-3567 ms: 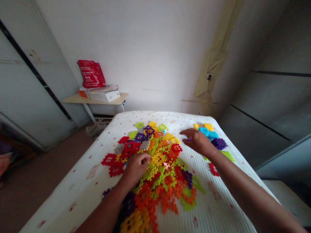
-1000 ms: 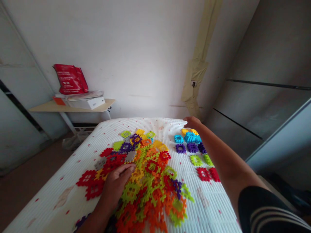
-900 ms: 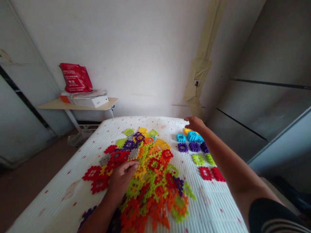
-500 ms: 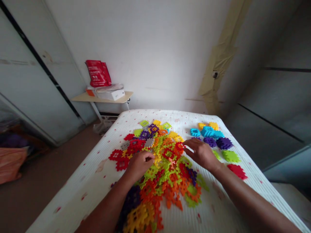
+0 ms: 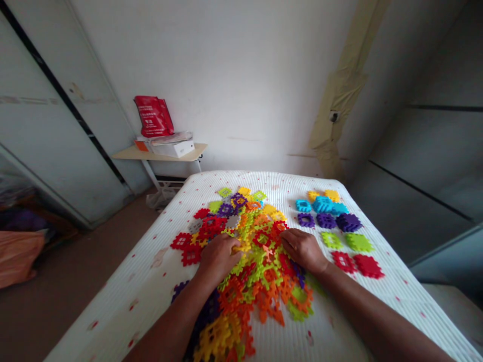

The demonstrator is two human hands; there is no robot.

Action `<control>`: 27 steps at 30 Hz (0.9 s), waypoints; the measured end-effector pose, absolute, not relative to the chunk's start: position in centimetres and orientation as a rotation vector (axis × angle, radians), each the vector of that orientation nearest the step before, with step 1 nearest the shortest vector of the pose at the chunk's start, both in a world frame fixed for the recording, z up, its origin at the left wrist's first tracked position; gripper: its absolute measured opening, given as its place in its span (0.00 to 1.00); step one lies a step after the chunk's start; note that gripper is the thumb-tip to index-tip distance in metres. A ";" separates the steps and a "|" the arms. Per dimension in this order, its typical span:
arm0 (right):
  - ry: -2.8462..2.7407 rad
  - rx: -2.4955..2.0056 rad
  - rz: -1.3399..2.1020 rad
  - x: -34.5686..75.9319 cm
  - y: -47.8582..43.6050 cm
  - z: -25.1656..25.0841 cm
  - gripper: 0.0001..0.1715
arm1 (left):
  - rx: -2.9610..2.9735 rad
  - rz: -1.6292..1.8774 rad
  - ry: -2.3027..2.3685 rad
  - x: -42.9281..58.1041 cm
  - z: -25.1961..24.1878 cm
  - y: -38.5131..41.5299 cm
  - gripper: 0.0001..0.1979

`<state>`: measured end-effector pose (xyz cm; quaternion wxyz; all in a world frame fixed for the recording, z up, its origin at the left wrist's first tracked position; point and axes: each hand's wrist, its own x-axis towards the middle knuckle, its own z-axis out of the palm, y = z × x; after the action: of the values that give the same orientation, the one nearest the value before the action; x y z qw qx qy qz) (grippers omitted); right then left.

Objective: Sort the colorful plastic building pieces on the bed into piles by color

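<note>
A mixed heap of plastic interlocking building pieces (image 5: 260, 261), in red, yellow, lime, orange, purple and grey, lies on the white bedspread. My left hand (image 5: 221, 256) is closed at the heap's left side, thumb and finger pinched at a yellow interlocking piece (image 5: 243, 246). At the right edge my right hand (image 5: 305, 250) bends down with its fingers curled into the heap. Its fingertips are hidden beside a red interlocking piece (image 5: 279, 226), so what they hold cannot be seen.
Sorted pieces lie at the right: yellow (image 5: 332, 196), blue (image 5: 323, 204), purple (image 5: 348, 222), lime (image 5: 359, 242) and red (image 5: 368, 266) stacks. A small table (image 5: 124, 152) by the wall bears a red bag (image 5: 154, 116) and a white box (image 5: 177, 149).
My right hand has moved down and slightly left into the heap, uncovering red, lime and purple sorted pieces. My left hand has shifted slightly right onto yellow pieces.
</note>
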<state>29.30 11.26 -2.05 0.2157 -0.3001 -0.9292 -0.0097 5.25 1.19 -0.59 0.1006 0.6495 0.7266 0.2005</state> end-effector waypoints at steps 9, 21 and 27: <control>-2.585 -0.864 0.009 29.3 11.3 -2.3 0.15 | 1.905 0.621 2.193 4.3 -0.5 1.4 0.06; -2.567 -0.882 0.045 29.3 11.2 -2.4 0.16 | 1.913 0.812 2.162 4.2 -0.6 1.7 0.06; -2.523 -0.885 0.128 29.3 11.3 -2.3 0.15 | 1.837 1.042 2.134 4.3 -0.1 1.7 0.05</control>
<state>29.29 11.29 -2.28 0.2304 -0.3216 -0.9172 0.0466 4.27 1.73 -0.14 0.0693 0.6104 0.7091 0.3461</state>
